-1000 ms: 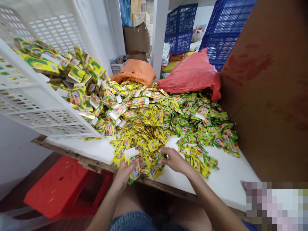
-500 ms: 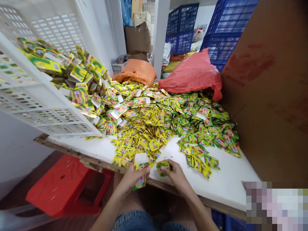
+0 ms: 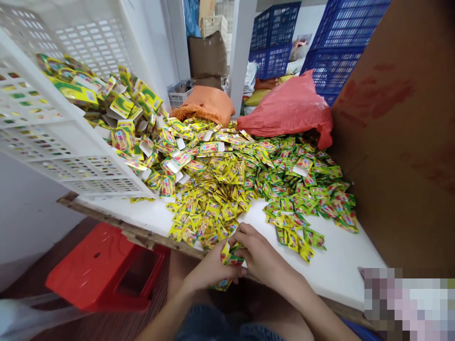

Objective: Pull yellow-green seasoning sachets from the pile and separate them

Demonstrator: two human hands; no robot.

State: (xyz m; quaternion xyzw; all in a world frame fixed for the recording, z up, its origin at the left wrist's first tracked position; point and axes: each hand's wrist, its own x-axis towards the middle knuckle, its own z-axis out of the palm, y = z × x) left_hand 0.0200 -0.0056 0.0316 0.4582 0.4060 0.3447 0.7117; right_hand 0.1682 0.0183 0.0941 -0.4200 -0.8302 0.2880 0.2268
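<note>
On the left, the crate (image 3: 80, 130) of boxes stands as before. The left hand (image 3: 213, 267) has come rightward, its fingers wrapped around one box (image 3: 234, 260) above the desk's (image 3: 341, 255) near edge, in front of the yellow packets (image 3: 199, 222). The right hand (image 3: 259, 248), apart from it half a second ago with a packet pinched, now meets it, fingers curled over the box's upper end. I cannot tell whether they pinch that packet, which is mostly hidden; packet and box seem brought together. Farther right, the green packets (image 3: 298, 189) lie unchanged.
</note>
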